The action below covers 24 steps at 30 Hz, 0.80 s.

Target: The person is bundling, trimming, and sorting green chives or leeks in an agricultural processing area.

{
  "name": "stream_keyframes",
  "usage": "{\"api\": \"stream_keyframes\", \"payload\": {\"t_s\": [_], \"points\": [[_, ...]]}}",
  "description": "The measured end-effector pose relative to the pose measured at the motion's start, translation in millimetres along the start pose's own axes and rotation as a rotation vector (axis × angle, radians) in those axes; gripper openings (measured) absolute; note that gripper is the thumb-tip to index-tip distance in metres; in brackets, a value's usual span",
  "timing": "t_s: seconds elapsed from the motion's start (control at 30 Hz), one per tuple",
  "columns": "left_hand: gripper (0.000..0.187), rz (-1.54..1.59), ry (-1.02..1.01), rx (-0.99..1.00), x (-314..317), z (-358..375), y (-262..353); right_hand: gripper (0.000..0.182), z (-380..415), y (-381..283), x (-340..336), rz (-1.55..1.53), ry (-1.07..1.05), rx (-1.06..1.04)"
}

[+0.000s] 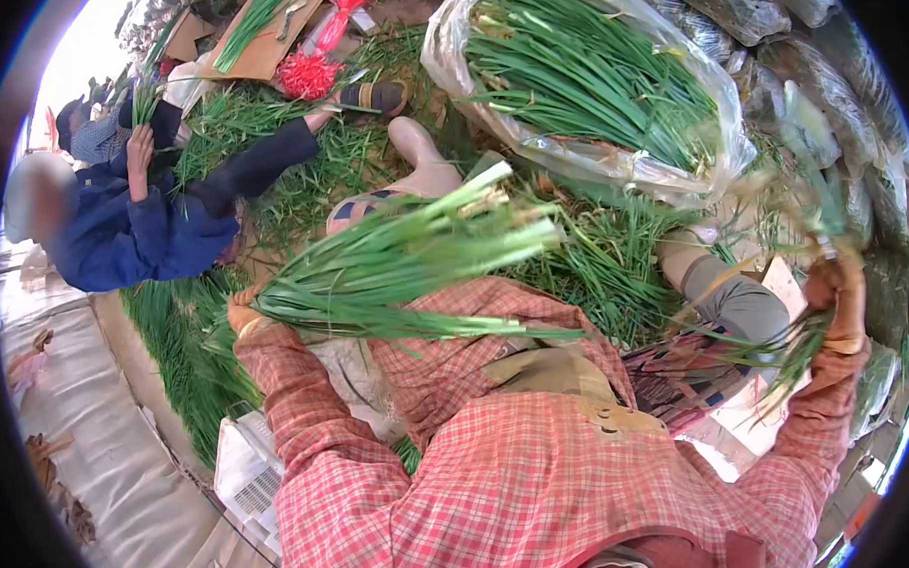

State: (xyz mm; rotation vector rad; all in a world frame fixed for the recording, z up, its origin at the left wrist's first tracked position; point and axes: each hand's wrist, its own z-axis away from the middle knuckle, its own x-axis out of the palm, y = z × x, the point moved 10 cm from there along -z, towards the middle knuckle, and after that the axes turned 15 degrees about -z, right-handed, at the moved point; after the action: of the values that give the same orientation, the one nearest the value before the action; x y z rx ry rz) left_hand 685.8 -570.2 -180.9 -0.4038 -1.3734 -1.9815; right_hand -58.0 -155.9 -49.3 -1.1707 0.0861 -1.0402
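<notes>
Ground: earth strewn with loose green leaves (615,270), beneath the whole working area.
Held bunch: long green stalks (395,272), centre-left of the frame, spread in a fan above the plaid clothing; pale ends toward the centre, partly blurred.
Left hand: the left hand (245,309), closed around the leafy end of the bunch.
Right hand: the right hand (837,282), at the right edge, closed on thin leafy strands (798,356); blur hides their exact form.
Open wrapping: clear plastic sheet (734,159), upper centre, around a heap of green stalks (582,78).
Packed bags: plastic-wrapped bundles (831,107), piled at upper right.
Co-worker: person in blue (146,238), seated at left, grasping a small green bunch (143,103).
Red strands: red bundle (307,76), upper left, beside cardboard (268,27).
Crate: white slotted container (253,467), lower left.
</notes>
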Motion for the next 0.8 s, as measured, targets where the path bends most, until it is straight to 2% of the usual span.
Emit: {"api": "stream_keyframes", "payload": {"t_s": [0.03, 0.13, 0.17, 0.2, 0.23, 0.27, 0.3, 0.33, 0.37, 0.4, 0.43, 0.47, 0.5, 0.57, 0.6, 0.63, 0.7, 0.73, 0.77, 0.8], "points": [[0.035, 0.016, 0.027, 0.013, -10, 4, 9, 0.019, 3, -21, 10, -0.073, -0.064, -0.041], [0.038, 0.049, 0.040, 0.033, -30, 14, 21, 0.020, 2, -16, 44, -0.071, -0.272, -0.044], [0.039, 0.061, 0.001, 0.038, -37, 14, 24, 0.023, 12, -3, 66, 0.135, 0.344, -0.422], [0.040, 0.083, -0.134, 0.056, -44, 7, 29, 0.028, -14, 38, 74, 0.539, 0.172, -0.189], [0.040, 0.078, -0.088, 0.066, -50, 9, 31, 0.034, -31, 84, 84, 1.084, -0.104, -0.040], [0.040, 0.072, -0.041, 0.073, -53, 12, 32, 0.040, -39, 127, 92, 1.428, -0.420, -0.018], [0.040, 0.068, 0.003, 0.079, -57, 14, 31, 0.048, -26, 131, 141, 2.010, -0.463, -0.529], [0.039, 0.078, -0.052, 0.097, -61, 10, 32, 0.048, -22, 128, 178, 1.904, -0.407, -0.634], [0.039, 0.087, -0.106, 0.114, -66, 6, 32, 0.044, -16, 124, 211, 1.571, -0.441, -0.693], [0.039, 0.053, -0.076, 0.122, -59, 18, 33, 0.040, -8, 122, 248, 1.325, -0.452, -0.742], [0.038, 0.019, -0.052, 0.129, -51, 27, 32, 0.039, -6, 131, 278, 1.235, -0.475, -0.796], [0.039, 0.033, -0.009, 0.140, -51, 32, 33, 0.043, -9, 152, 296, 1.293, -0.469, -0.873], [0.039, 0.045, -0.003, 0.148, -40, 40, 32, 0.052, -22, 185, 313, 1.483, -0.514, -0.746], [0.041, 0.070, 0.018, 0.163, -20, 61, 28, 0.064, -53, 239, 325, 1.631, -0.485, -0.479], [0.042, 0.015, 0.005, 0.190, -16, 65, 29, 0.065, -57, 253, 329, 1.470, -0.456, -0.557], [0.042, 0.038, -0.053, 0.179, -12, 68, 28, 0.054, -66, 281, 326, 1.028, -0.586, -0.382], [0.042, 0.085, -0.169, 0.153, -2, 72, 26, 0.040, -57, 315, 323, 0.712, -0.674, -0.116], [0.042, 0.039, -0.038, 0.180, 4, 82, 26, 0.032, -46, 308, 324, 0.535, -0.710, -0.097], [0.042, 0.072, -0.088, 0.173, 9, 81, 27, 0.024, -33, 294, 321, 0.359, -0.744, -0.076], [0.042, 0.107, -0.136, 0.167, 11, 79, 30, 0.019, -17, 299, 302, -0.064, -0.621, 0.487]]}}
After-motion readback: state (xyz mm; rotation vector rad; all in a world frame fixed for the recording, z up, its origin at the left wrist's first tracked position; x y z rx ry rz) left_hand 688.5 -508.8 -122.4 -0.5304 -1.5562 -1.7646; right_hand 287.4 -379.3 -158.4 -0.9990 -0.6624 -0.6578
